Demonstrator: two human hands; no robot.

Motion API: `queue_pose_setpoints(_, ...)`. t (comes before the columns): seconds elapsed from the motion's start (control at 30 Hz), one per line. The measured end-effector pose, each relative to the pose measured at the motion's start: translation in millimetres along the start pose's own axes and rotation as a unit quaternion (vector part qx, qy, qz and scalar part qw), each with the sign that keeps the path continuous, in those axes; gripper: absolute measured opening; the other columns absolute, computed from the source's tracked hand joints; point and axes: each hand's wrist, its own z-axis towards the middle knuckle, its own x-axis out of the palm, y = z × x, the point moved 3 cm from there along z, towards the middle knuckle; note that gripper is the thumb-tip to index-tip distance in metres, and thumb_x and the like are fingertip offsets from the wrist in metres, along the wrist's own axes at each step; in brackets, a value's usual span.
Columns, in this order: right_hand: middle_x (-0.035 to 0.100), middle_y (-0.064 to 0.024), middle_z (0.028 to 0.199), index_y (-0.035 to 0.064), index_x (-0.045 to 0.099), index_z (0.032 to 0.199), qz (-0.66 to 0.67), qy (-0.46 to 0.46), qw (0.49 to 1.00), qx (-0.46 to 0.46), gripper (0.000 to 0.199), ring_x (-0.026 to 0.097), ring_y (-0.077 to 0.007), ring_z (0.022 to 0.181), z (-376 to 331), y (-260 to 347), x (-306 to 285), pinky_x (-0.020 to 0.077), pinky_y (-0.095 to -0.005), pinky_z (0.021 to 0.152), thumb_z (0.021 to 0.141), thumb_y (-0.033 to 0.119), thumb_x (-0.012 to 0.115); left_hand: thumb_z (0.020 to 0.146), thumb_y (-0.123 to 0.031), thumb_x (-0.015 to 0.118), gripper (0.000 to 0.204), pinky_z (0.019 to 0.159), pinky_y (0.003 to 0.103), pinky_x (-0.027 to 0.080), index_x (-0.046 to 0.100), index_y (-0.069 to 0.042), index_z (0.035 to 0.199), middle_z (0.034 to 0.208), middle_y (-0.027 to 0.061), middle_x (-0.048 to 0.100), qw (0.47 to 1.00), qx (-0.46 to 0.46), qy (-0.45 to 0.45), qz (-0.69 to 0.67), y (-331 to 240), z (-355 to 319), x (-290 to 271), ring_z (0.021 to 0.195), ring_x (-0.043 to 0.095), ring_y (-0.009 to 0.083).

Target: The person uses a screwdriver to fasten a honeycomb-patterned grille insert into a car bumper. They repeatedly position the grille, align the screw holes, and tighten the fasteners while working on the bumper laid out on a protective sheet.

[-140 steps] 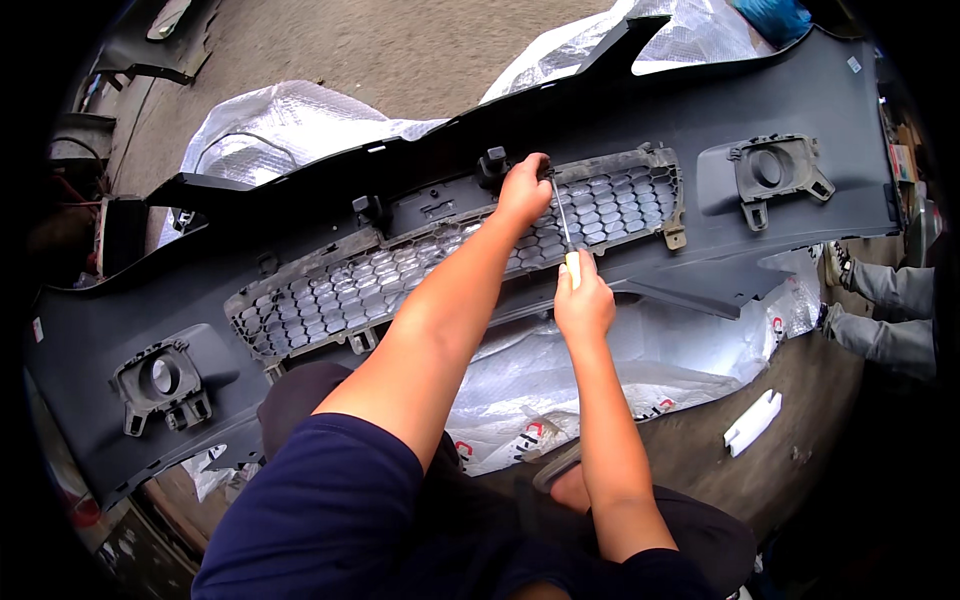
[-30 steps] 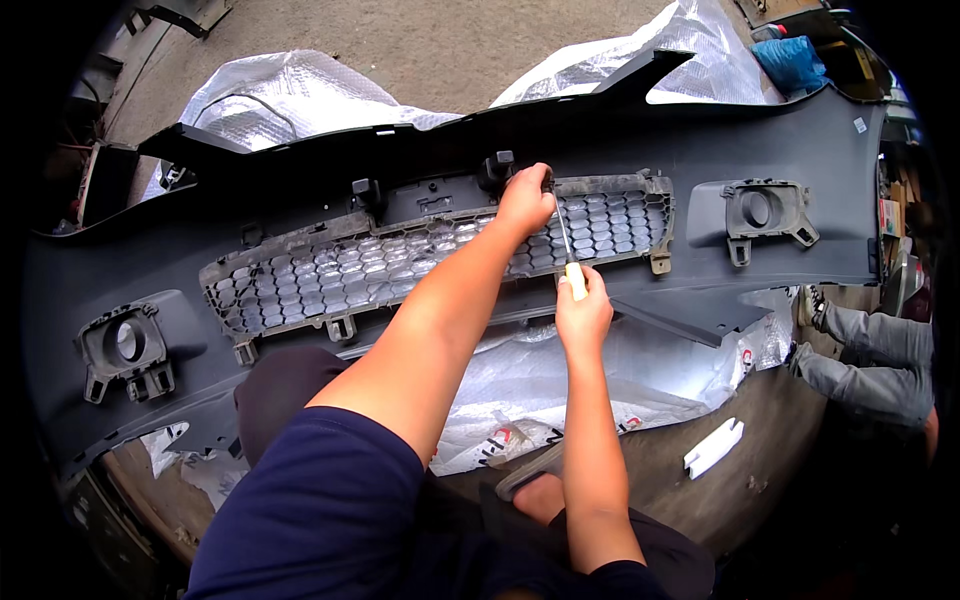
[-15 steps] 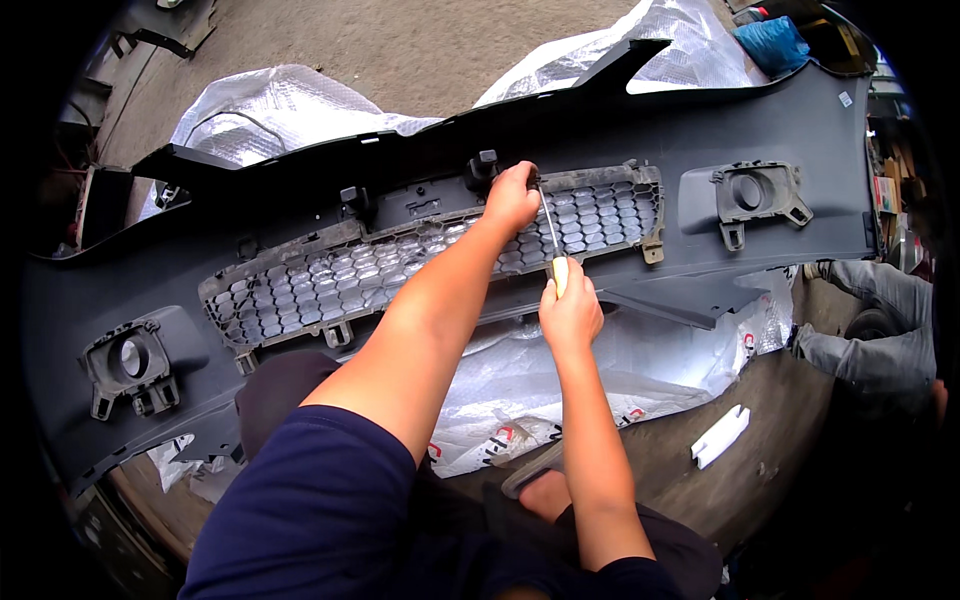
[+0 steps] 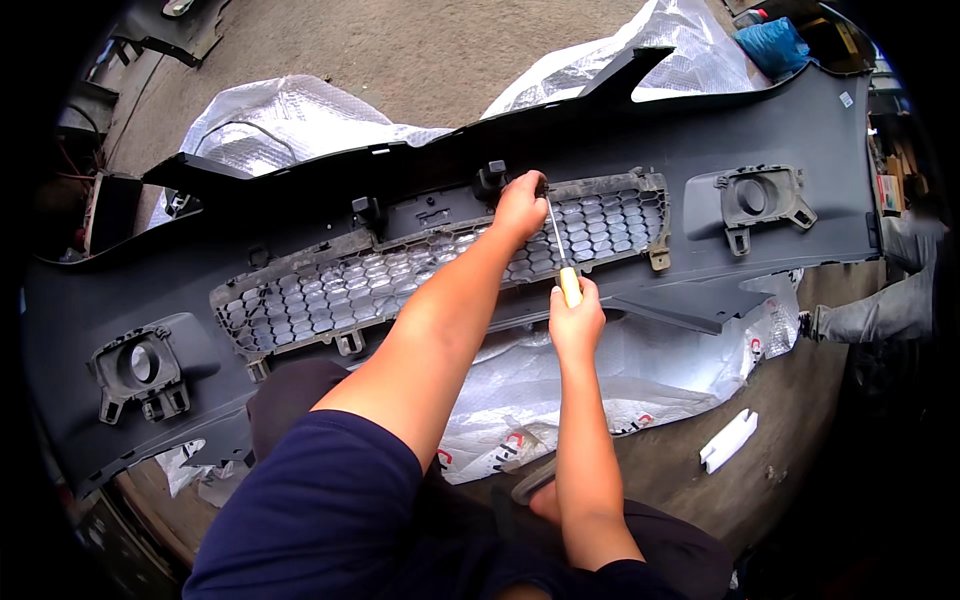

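Note:
A black car bumper cover lies with its inner side up, a honeycomb grille fitted along its middle. My right hand is closed round the yellow handle of a screwdriver. Its thin metal shaft points away from me over the grille, toward the far edge. There my left hand is closed at the grille's upper rim, beside a small black bracket. The screwdriver's tip is hidden by my left fingers, so I cannot tell what it touches.
Round lamp housings sit at both bumper ends. Silvery bubble wrap lies beneath and beyond the bumper. A white foam piece rests on the floor at right. Another person's grey-clad leg is near the right end.
Both hands keep their places on the grille and screwdriver. The whole view has shifted slightly, with things appearing a little further right. The other person's legs at right have changed position.

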Motion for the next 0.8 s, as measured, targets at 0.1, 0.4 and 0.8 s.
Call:
queue_pose_setpoints(0.1, 0.067, -0.0146, 0.099, 0.0055, 0.059, 0.120, -0.362, -0.149, 0.898, -0.198, 0.037, 0.065, -0.0330, 0.079, -12.7, 8.1, 12.7, 0.0507, -0.0436, 0.071, 0.091, 0.028, 0.065, 0.074, -0.006, 0.055, 0.034, 0.095, 0.045, 0.047, 0.061, -0.001, 0.107, 0.107, 0.0213, 0.066, 1.000, 0.007, -0.002, 0.006, -1.4, 0.7, 0.6, 0.105, 0.061, 0.0390)
queue_pose_setpoints(0.4, 0.058, -0.0027, 0.080, 0.0068, 0.056, 0.123, 0.164, 0.003, 0.978, 0.127, 0.034, 0.040, -0.0105, 0.045, -6.7, 9.1, 5.5, 0.0341, -0.0255, 0.043, 0.096, 0.026, 0.061, 0.076, -0.006, 0.054, 0.036, 0.097, 0.045, 0.045, 0.060, -0.002, 0.111, 0.109, 0.0206, 0.065, 1.000, 0.018, 0.010, 0.012, 8.7, -0.4, -0.6, 0.107, 0.059, 0.0390)
queue_pose_setpoints(0.8, 0.050, -0.0048, 0.079, -0.0023, 0.051, 0.132, 0.688, 0.189, 0.660, 0.237, 0.047, 0.025, -0.0066, 0.041, -2.0, -24.1, 28.6, 0.0183, -0.0232, 0.040, 0.103, 0.035, 0.045, 0.074, -0.005, 0.052, 0.039, 0.097, 0.044, 0.047, 0.059, 0.000, 0.112, 0.110, 0.0223, 0.065, 0.999, 0.022, 0.010, 0.028, 7.7, -0.8, 1.0, 0.107, 0.060, 0.0389)
